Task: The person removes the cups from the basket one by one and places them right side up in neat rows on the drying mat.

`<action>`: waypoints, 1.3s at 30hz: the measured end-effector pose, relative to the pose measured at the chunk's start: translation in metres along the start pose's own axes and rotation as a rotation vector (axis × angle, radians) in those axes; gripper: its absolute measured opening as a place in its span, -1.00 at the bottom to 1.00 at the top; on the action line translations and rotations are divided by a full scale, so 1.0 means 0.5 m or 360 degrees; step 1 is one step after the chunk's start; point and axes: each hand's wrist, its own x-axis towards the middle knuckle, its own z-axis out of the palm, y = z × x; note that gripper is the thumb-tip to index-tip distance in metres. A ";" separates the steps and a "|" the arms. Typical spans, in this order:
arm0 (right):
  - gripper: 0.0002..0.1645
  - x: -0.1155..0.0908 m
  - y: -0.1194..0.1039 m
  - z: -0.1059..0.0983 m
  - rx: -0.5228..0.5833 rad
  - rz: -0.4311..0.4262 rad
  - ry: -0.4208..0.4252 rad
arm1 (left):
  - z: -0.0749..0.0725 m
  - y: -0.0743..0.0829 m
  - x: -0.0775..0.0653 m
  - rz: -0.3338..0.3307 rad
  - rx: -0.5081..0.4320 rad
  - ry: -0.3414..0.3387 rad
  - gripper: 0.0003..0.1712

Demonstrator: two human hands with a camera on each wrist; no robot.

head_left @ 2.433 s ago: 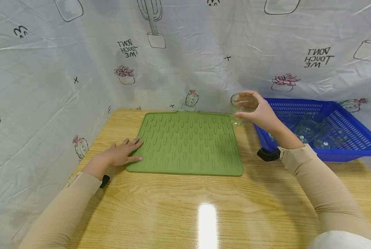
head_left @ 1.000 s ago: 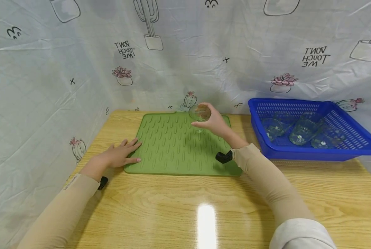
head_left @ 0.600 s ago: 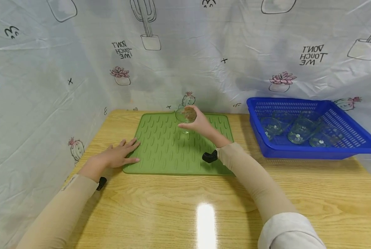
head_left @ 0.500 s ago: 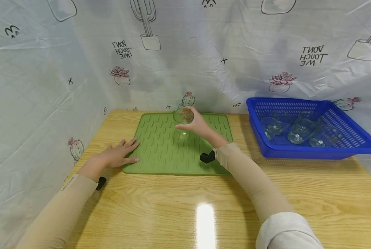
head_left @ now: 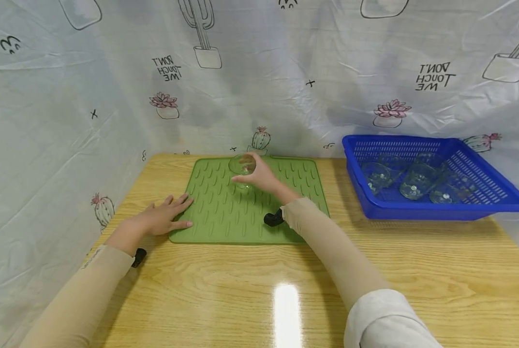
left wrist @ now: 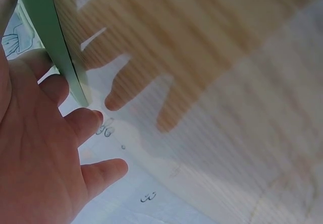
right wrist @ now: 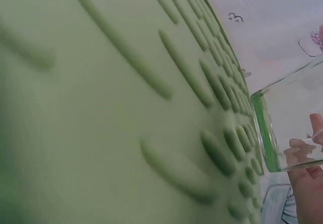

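My right hand (head_left: pixel 264 176) grips a clear drinking glass (head_left: pixel 241 170) with thumb and fingers round its side, rim facing up. The glass hangs over the back left part of a green ridged mat (head_left: pixel 224 224). From the right wrist, the thick base of the glass (right wrist: pixel 265 133) shows close over the mat's raised bumps (right wrist: pixel 217 153). At the mat's left edge my left hand (head_left: pixel 161 217) lies with spread fingers, the tips on the edge. The left wrist view has those fingers (left wrist: pixel 83 125) beside the mat's green side (left wrist: pixel 53 37).
A blue plastic basket (head_left: pixel 442 211) stands to the right on the wooden table (head_left: pixel 207 290), with several clear glasses (head_left: pixel 416 181) lying inside. A white printed curtain (head_left: pixel 250 87) hangs close behind the mat and along the left side.
My right hand has carried the glass leftward from near the basket, across the mat's right half, and a little lower. The left hand has stayed at the mat's edge.
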 end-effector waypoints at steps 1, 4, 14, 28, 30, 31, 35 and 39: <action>0.04 0.003 0.001 0.005 0.0009 0.0000 -0.0019 | 0.001 0.000 0.001 0.0000 -0.0002 -0.0002 0.04; 0.07 0.006 0.000 0.021 0.0007 0.0004 -0.0049 | 0.000 0.001 0.002 0.0003 0.0006 -0.0002 0.04; 0.04 0.024 -0.002 0.056 0.0041 0.0048 0.0034 | -0.001 0.008 0.010 -0.0004 0.0007 -0.0026 0.03; 0.09 0.046 0.002 0.099 0.0069 0.0097 0.0061 | -0.001 0.004 -0.012 -0.0039 -0.0002 -0.0027 0.04; 0.09 0.047 0.003 0.098 0.0096 0.0093 0.0073 | -0.001 0.005 -0.011 -0.0035 -0.0004 -0.0019 0.04; 0.08 0.048 0.005 0.098 0.0107 0.0091 0.0076 | -0.002 0.006 -0.010 -0.0031 -0.0005 -0.0013 0.03; 0.09 0.050 0.008 0.092 0.0138 0.0092 0.0067 | -0.007 0.010 -0.008 -0.0026 -0.0007 -0.0010 0.02; 0.09 0.052 0.011 0.085 0.0150 0.0113 0.0052 | -0.009 0.013 -0.003 -0.0024 -0.0003 -0.0018 0.02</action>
